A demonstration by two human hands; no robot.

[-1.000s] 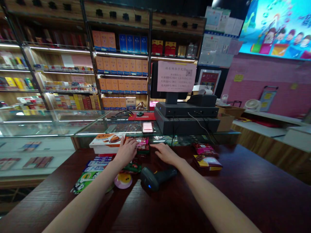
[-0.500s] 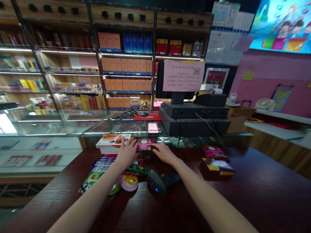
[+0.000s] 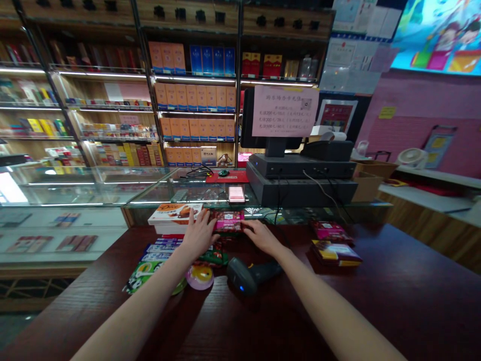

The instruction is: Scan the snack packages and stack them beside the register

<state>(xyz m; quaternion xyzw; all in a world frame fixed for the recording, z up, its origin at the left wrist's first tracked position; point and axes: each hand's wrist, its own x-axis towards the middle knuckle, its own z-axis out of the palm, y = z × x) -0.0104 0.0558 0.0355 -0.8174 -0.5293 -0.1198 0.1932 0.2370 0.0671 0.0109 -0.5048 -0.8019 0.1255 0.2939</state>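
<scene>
A pink and brown snack packet (image 3: 229, 221) lies flat at the back of the counter, between my two hands. My left hand (image 3: 199, 233) has its fingers spread across the right end of a white and orange Dove box (image 3: 173, 215), its thumb side by the packet's left end. The fingers of my right hand (image 3: 262, 235) grip the packet's right edge. Below my left hand are green packets (image 3: 215, 256), purple and green bags (image 3: 150, 263) and a round pink-rimmed container (image 3: 200, 277). A black barcode scanner (image 3: 242, 276) lies in front of my right hand.
Two snack packs (image 3: 332, 232) lie to the right on the dark wooden counter (image 3: 263, 326). Behind it stand a glass display case (image 3: 150, 193) and a cash register (image 3: 300, 190) with a paper sign. Boxed goods fill the back shelves.
The pink packet has shifted slightly right, along with my right hand. My left hand stays near the Dove box. The view has tilted a little.
</scene>
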